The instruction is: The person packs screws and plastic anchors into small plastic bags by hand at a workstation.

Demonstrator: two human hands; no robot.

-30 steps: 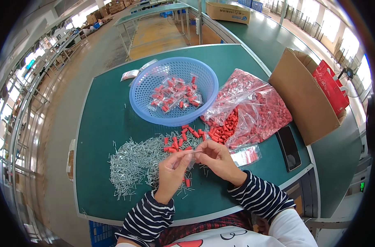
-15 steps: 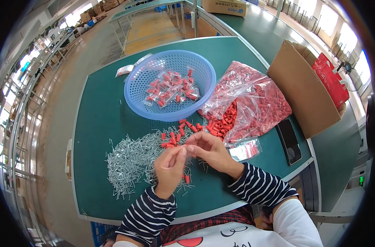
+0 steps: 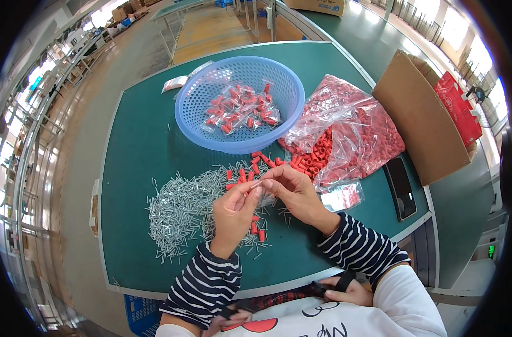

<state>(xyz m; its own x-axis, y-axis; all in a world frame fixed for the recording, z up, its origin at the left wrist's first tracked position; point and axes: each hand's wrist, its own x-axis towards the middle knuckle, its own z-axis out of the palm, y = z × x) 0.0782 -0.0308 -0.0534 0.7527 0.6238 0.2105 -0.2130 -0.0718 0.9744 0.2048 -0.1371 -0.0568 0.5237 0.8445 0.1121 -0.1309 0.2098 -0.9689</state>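
Note:
My left hand [image 3: 235, 210] and my right hand [image 3: 294, 194] meet above the green table [image 3: 138, 146], and together they pinch a small clear plastic bag [image 3: 261, 188] at their fingertips. What is inside the bag is too small to tell. Under my hands lies a spread of small silver metal pins [image 3: 183, 210], mixed with a few loose red plastic caps [image 3: 256, 227]. More red caps [image 3: 261, 163] lie just beyond my fingers.
A blue mesh basket [image 3: 200, 121] holding small filled bags of red parts stands at the back. A large clear bag of red caps [image 3: 346, 129] lies to the right, beside an open cardboard box [image 3: 419, 123], a black phone [image 3: 400, 188] and a small flat bag [image 3: 341, 197].
My hands have stayed together at the same spot, working the small bag between the fingertips. My head has leaned closer, so everything looks larger.

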